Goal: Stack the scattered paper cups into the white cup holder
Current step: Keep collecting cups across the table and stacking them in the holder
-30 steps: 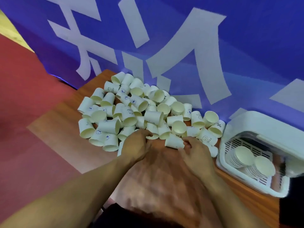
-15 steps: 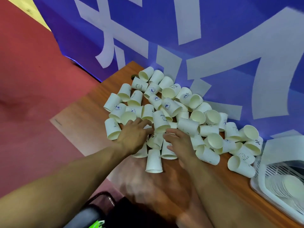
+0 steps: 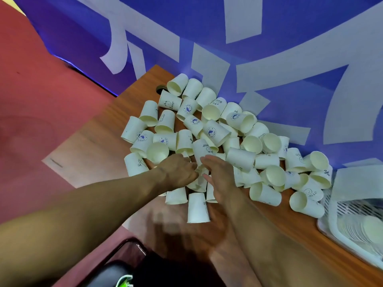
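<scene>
Change since earlier: our left hand and right hand are closing together on small white paper cups, grip unclear. Pile lying just beyond; white slatted plastic cup holder sitting far right, right hand nearer.

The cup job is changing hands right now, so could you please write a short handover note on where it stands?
Left hand: down in the near edge of the pile, fingers curled among cups; grip unclear.
Right hand: beside it, fingers extended over cups, nothing clearly held.
Cups: dozens loose on the table, most lying on their sides.
Holder: at the right edge, already holding stacked cups.
Left: nearly the whole pile remains to nest and load.
</scene>
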{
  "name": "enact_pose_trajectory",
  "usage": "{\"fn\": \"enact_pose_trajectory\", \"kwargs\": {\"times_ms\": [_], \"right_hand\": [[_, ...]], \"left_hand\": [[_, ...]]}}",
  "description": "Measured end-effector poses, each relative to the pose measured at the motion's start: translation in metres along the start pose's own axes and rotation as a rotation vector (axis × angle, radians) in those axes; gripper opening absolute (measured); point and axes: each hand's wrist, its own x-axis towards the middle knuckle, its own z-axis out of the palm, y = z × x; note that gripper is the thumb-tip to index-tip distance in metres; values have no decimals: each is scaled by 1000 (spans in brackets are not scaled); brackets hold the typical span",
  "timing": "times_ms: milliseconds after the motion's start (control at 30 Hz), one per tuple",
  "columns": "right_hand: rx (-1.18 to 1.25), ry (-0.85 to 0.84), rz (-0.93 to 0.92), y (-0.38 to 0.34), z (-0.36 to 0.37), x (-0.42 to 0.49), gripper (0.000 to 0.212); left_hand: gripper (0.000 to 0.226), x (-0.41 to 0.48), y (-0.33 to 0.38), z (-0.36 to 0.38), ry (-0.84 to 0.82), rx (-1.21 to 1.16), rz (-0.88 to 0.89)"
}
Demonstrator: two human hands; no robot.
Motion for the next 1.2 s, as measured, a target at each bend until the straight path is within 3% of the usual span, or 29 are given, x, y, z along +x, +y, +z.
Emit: {"fn": "enact_pose_trajectory", "kwargs": {"times_ms": [300, 500, 700, 900, 1200], "right_hand": [[-76, 224, -210, -8, -29, -17, 21], [-149, 335, -429, -20, -77, -43, 16], [-155, 426, -581, -17, -152, -83, 19], [-189, 578, -694, -2, -252, -113, 40], [-486, 832, -860, 8, -405, -139, 37]], "left_hand": [[18, 8, -2, -26, -74, 70, -15], [13, 12, 21, -67, 25, 78, -57], [4, 36, 76, -105, 249, -14, -84], [15, 89, 152, -141, 579, -37, -54], [15, 183, 274, -193, 683, -195, 41]]}}
